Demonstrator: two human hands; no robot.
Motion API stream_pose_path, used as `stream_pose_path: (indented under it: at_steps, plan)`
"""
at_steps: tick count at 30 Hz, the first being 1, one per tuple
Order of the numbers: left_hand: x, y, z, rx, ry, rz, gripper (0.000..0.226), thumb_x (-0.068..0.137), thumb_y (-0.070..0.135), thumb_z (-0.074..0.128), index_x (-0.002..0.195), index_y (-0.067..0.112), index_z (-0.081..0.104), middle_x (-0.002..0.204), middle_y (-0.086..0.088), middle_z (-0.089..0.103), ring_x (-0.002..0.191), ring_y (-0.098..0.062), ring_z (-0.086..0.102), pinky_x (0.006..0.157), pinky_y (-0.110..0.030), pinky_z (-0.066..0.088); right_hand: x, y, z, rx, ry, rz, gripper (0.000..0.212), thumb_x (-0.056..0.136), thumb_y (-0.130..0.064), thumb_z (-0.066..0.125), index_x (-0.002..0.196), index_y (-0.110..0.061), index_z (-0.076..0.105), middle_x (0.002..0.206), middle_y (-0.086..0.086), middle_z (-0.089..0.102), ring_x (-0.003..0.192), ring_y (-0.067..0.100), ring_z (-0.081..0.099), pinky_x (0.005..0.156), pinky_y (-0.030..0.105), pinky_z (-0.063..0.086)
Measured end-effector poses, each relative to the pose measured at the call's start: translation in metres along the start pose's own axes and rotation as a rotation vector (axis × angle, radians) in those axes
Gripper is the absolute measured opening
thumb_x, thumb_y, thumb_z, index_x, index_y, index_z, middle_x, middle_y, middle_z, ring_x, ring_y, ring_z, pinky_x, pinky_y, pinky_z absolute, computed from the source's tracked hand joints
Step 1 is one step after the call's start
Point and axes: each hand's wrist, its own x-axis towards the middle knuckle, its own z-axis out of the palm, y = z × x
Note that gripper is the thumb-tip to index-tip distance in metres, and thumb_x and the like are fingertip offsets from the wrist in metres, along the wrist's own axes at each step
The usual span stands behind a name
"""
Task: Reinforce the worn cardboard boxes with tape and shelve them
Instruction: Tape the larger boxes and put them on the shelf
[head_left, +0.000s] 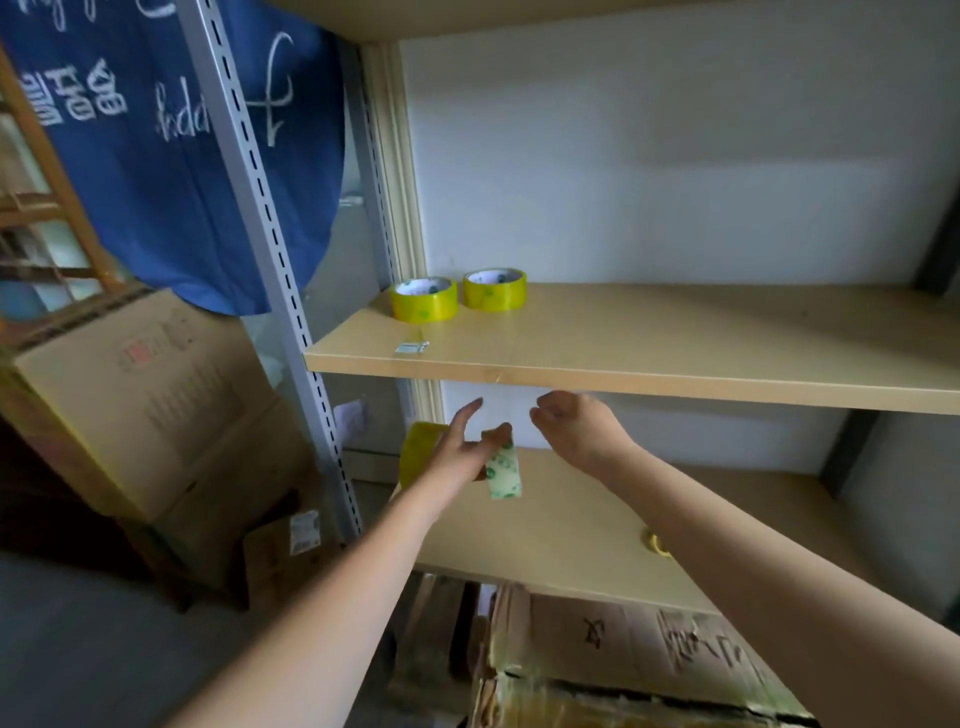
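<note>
Left hand (462, 451): grip pinches a short strip of tape (504, 470) between thumb and fingers; the index finger points up, free. The strip hangs down limp, printed green on clear. Behind the same hand sits a yellow tape roll (415, 452), partly hidden; cannot tell whether the strip is joined to it or whether the hand touches it.

Right hand (576, 421): fingers loosely curled, holding nothing, just right of the strip and just below the upper shelf (675, 358) edge.

Two more yellow tape rolls (425, 299) stand side by side at the far left of the upper shelf. Lower shelf (561, 525) carries the hidden roll at its left end.

Worn cardboard box (634, 660): near, bottom centre-right, under the lower shelf, top flaps creased and split, old tape along its near edge. Not yet shelved. More cardboard boxes (156, 395) stacked at left.

Handling, as judged: the strip is light, floppy and sticky, likely to fold on itself; best held by both ends, taut. The box looks soft at its edges; lift from beneath, not by the flaps.
</note>
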Motion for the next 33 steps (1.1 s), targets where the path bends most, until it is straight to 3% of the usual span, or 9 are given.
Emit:
stream_pose_path:
  at_steps: [2, 5, 8, 11, 17, 20, 24, 30, 33]
  plan:
    - [0.001, -0.002, 0.003, -0.067, -0.033, 0.007, 0.031, 0.096, 0.028, 0.066, 0.127, 0.032, 0.062, 0.101, -0.004, 0.074, 0.077, -0.011, 0.075, 0.059, -0.018, 0.055, 0.005, -0.001, 0.003, 0.021, 0.008, 0.016, 0.031, 0.100, -0.035, 0.049, 0.118, -0.015, 0.063, 0.115, 0.004, 0.063, 0.111, 0.026, 0.055, 0.082, 0.023, 0.034]
    - [-0.015, -0.004, 0.008, -0.099, -0.029, -0.065, 0.018, 0.093, 0.036, 0.063, 0.106, 0.031, 0.074, 0.083, -0.006, 0.078, 0.071, -0.012, 0.075, 0.059, -0.022, 0.052, 0.006, -0.005, 0.009, 0.273, -0.021, 0.087, 0.056, 0.096, -0.049, 0.055, 0.144, -0.020, 0.049, 0.143, 0.000, 0.054, 0.129, 0.019, 0.051, 0.098, 0.026, 0.036]
    - [-0.036, -0.001, 0.013, -0.266, 0.022, -0.113, 0.018, 0.094, 0.029, 0.061, 0.096, 0.022, 0.077, 0.072, -0.013, 0.075, 0.060, -0.023, 0.072, 0.055, -0.023, 0.053, 0.006, -0.013, 0.013, 0.541, -0.130, 0.152, 0.047, 0.092, -0.057, 0.057, 0.127, -0.025, 0.062, 0.129, -0.008, 0.061, 0.118, 0.010, 0.053, 0.099, 0.029, 0.036]
    - [-0.054, 0.018, 0.013, -0.325, 0.073, -0.154, 0.019, 0.096, 0.017, 0.057, 0.092, 0.003, 0.071, 0.058, -0.015, 0.068, 0.044, -0.023, 0.063, 0.045, -0.023, 0.050, 0.009, -0.030, 0.020, 0.838, -0.242, 0.163, 0.039, 0.098, -0.049, 0.052, 0.118, -0.018, 0.063, 0.118, 0.000, 0.072, 0.111, 0.012, 0.065, 0.105, 0.036, 0.043]
    - [-0.085, 0.074, -0.006, -0.168, 0.072, -0.133, 0.013, 0.096, 0.014, 0.053, 0.090, 0.005, 0.061, 0.053, -0.013, 0.065, 0.040, -0.021, 0.058, 0.045, -0.022, 0.048, 0.004, -0.082, 0.012, 1.382, -0.295, 0.411, 0.026, 0.103, -0.007, 0.036, 0.096, 0.005, 0.057, 0.073, 0.014, 0.073, 0.057, 0.018, 0.070, 0.056, 0.024, 0.058]
    - [-0.097, 0.095, -0.010, -0.153, 0.053, -0.142, 0.016, 0.100, 0.018, 0.052, 0.088, 0.008, 0.057, 0.050, -0.011, 0.063, 0.037, -0.020, 0.056, 0.042, -0.020, 0.044, 0.000, -0.089, -0.001, 1.390, -0.274, 0.435, 0.030, 0.105, -0.003, 0.026, 0.095, 0.008, 0.051, 0.073, 0.022, 0.070, 0.068, 0.024, 0.067, 0.062, 0.032, 0.058]
    - [-0.109, 0.110, -0.004, -0.177, 0.041, -0.172, 0.018, 0.102, 0.016, 0.049, 0.084, 0.015, 0.052, 0.045, -0.009, 0.058, 0.033, -0.019, 0.050, 0.037, -0.017, 0.039, -0.009, -0.089, -0.008, 1.328, -0.272, 0.386, 0.037, 0.100, 0.009, 0.021, 0.081, 0.012, 0.052, 0.058, 0.021, 0.066, 0.048, 0.023, 0.067, 0.070, 0.033, 0.055]
    - [-0.120, 0.157, -0.017, -0.181, 0.078, 0.008, 0.017, 0.101, 0.014, 0.048, 0.087, 0.010, 0.057, 0.039, -0.005, 0.052, 0.028, -0.016, 0.046, 0.034, -0.014, 0.036, -0.002, -0.134, -0.058, 1.342, -0.288, 0.160, 0.031, 0.102, 0.001, 0.033, 0.089, -0.002, 0.061, 0.068, 0.018, 0.072, 0.056, 0.020, 0.071, 0.050, 0.026, 0.057]
    - [-0.131, 0.165, -0.019, -0.141, 0.078, 0.010, 0.018, 0.097, 0.008, 0.047, 0.081, 0.005, 0.055, 0.040, -0.007, 0.054, 0.029, -0.016, 0.046, 0.035, -0.014, 0.037, -0.013, -0.141, -0.057, 1.123, -0.193, 0.143, 0.034, 0.103, -0.007, 0.041, 0.080, -0.005, 0.066, 0.070, 0.010, 0.066, 0.058, 0.019, 0.062, 0.046, 0.022, 0.048]
